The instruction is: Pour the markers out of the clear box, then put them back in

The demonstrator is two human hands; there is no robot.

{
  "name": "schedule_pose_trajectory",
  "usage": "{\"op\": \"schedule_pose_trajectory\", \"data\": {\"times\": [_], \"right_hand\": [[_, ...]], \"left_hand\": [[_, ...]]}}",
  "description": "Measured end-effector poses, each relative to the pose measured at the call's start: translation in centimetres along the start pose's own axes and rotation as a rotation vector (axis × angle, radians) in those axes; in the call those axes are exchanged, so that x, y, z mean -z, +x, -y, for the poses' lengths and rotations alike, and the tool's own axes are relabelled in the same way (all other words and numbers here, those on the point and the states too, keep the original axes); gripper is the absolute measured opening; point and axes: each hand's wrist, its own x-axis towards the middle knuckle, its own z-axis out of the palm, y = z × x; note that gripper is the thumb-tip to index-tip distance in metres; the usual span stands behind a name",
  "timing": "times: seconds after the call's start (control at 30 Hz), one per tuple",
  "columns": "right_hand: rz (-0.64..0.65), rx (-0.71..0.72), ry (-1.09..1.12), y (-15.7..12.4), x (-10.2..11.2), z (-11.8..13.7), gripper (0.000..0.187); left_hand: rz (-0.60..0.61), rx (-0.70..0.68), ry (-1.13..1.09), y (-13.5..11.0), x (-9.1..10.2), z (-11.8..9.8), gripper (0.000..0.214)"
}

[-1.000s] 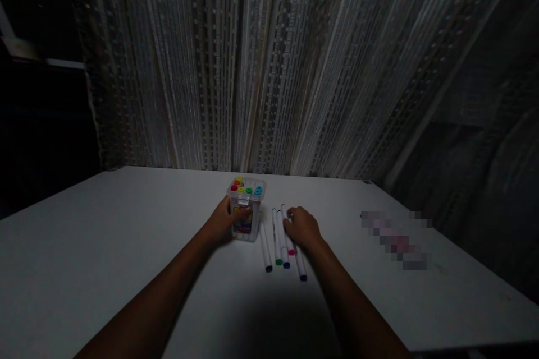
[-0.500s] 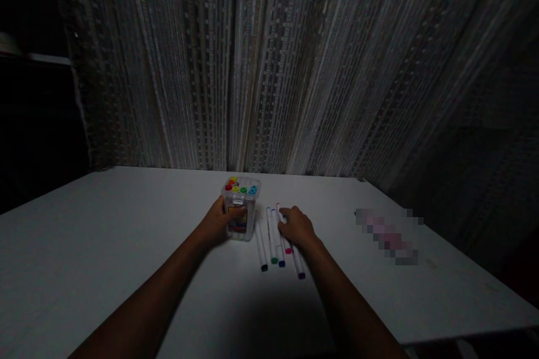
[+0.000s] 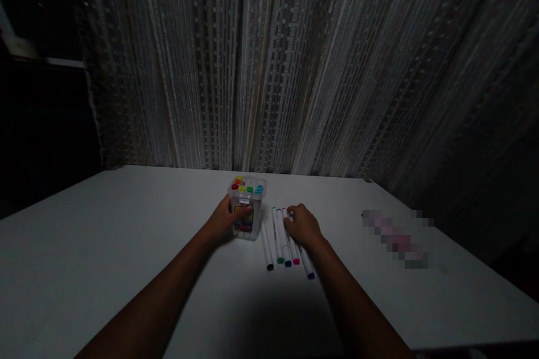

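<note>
My left hand (image 3: 229,219) is wrapped around the front of a clear plastic box of markers (image 3: 246,193), whose coloured caps show at the top. Just right of the box lie several white markers with dark, green, blue, pink and purple caps at their near ends. My right hand (image 3: 302,226) rests over their far ends, fingers closed around the pink-capped marker (image 3: 295,252). The dark-capped marker (image 3: 266,247) lies nearest the box. My right hand hides the far ends of some markers.
Everything stands on a white table (image 3: 105,247), whose far edge meets a grey string curtain (image 3: 269,67). A pixelated, unreadable patch (image 3: 396,238) lies on the table to the right. A dark shelf-like structure (image 3: 37,50) stands at upper left.
The pink-capped marker has slid toward me under my right hand, its cap now level with the blue cap. The box and my left hand stay together, and the view has shifted slightly.
</note>
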Motion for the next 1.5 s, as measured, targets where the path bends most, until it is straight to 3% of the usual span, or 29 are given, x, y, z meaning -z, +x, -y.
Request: {"op": "schedule_pose_trajectory", "data": {"times": [0.1,0.27,0.57,0.77,0.97,1.07,1.5], "right_hand": [[0.047,0.016,0.003,-0.01,0.01,0.01,0.042],[0.062,0.021,0.015,-0.21,0.25,0.28,0.038],[0.127,0.055,-0.020,-0.11,0.17,0.22,0.047],[0.117,0.059,0.004,0.00,0.04,0.12,0.043],[0.094,0.103,0.029,0.07,-0.30,-0.05,0.051],[0.109,0.147,0.018,0.16,-0.50,-0.24,0.050],[0.117,0.100,-0.010,-0.11,0.38,0.09,0.039]], "left_hand": [[-0.006,0.006,0.005,0.03,0.03,-0.01,0.054],[-0.013,0.022,0.009,-0.10,-0.16,-0.29,0.055],[-0.003,-0.007,0.010,0.07,-0.06,-0.18,0.054],[0.006,0.002,0.005,0.06,0.00,-0.11,0.055],[0.006,-0.006,0.002,-0.09,-0.17,-0.44,0.051],[-0.001,-0.009,-0.004,-0.06,-0.15,-0.36,0.050],[0.016,-0.006,0.017,-0.11,-0.13,-0.47,0.055]]}}
